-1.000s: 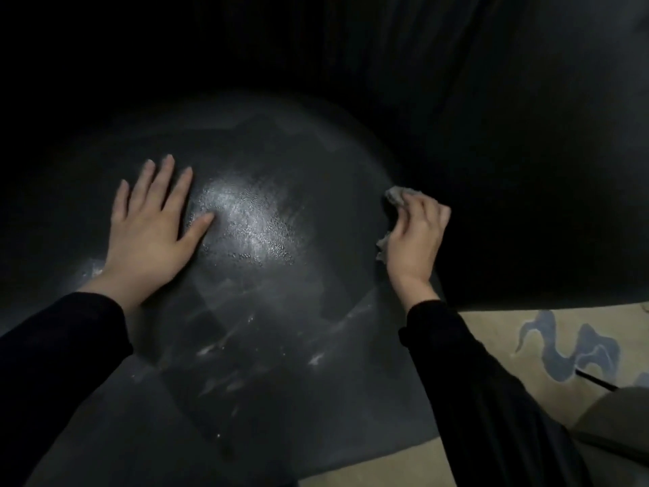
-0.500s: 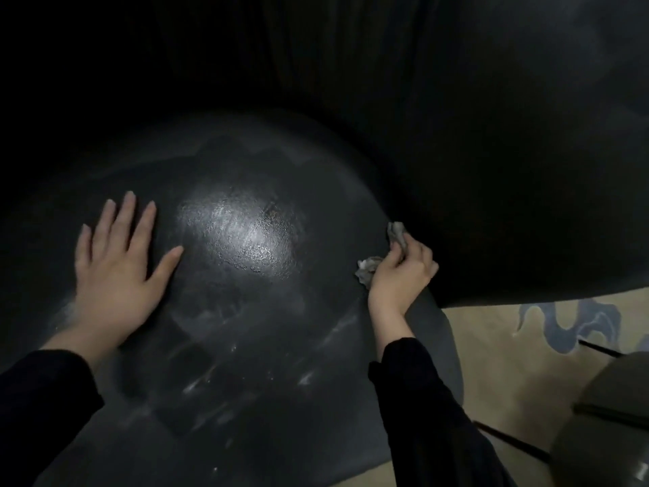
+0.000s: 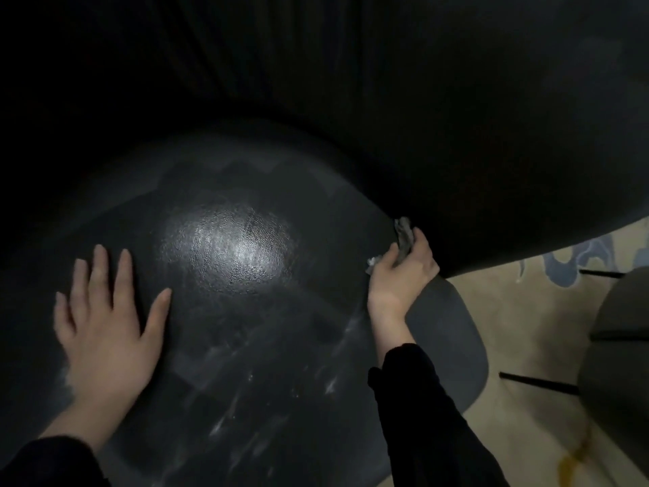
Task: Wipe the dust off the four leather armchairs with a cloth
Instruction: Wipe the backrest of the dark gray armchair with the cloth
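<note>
Grey cloth (image 3: 404,235), crumpled small, is pinched in the curled fingers (image 3: 420,241) of the right hand (image 3: 400,275). It is pushed into the crease where the black leather seat (image 3: 246,328) meets the upholstered side (image 3: 491,163) of the armchair, which is probably an arm, though the dark makes that hard to say. The left hand (image 3: 105,325) lies flat on the seat with its fingers spread and straight, holding nothing and bracing the body. Pale dusty streaks show on the front of the seat, near the sleeves. This looks like the seat-edge stage of one chair. The next move calls for drawing the cloth along the seam, then back over those streaks. A patterned beige rug (image 3: 519,363) and part of another chair (image 3: 621,346) lie to the right.
</note>
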Motion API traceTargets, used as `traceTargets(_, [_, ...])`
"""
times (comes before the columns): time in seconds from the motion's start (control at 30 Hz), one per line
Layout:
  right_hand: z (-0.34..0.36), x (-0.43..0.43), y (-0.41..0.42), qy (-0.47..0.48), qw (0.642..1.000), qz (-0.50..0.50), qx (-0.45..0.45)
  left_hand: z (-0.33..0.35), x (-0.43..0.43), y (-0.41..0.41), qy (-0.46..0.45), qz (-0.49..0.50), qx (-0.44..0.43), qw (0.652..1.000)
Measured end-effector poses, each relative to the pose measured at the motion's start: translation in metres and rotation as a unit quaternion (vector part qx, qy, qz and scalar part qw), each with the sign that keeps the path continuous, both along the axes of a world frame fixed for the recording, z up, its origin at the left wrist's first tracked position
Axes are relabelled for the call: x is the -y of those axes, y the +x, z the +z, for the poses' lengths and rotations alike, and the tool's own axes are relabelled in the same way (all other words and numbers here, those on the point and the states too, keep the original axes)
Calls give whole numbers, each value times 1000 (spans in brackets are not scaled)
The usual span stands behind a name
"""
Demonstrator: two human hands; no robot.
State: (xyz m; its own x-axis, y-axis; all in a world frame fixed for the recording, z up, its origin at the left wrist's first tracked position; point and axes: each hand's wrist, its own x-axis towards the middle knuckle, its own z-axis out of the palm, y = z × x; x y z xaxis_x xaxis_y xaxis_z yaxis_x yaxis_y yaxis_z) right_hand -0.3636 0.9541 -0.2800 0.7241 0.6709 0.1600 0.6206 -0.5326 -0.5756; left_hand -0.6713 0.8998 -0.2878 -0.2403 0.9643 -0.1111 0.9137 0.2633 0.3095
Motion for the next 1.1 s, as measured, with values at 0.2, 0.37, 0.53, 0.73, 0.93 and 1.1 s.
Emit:
traceTargets(0.2, [6,-1,-2,-5,986,154,-58,-4,1,1,8,2,5,1000])
traceTargets(0.37, [20,27,-12,-6,955,283,-93,-4,1,2,14,6,4,1000])
traceTargets(0.53, [34,38,10,4,962,261,-84,-3,1,1,10,1,11,1000])
traceTargets(0.73, [17,60,27,-28,985,168,-38,-1,0,-3,-3,-12,8,1000])
traceTargets(0.93, [17,108,-37,23,963,268,-22,7,-1,-6,-8,-29,20,999])
traceTargets(1.1, [30,115,-41,35,953,297,-56,9,1,-8,-9,-40,20,999])
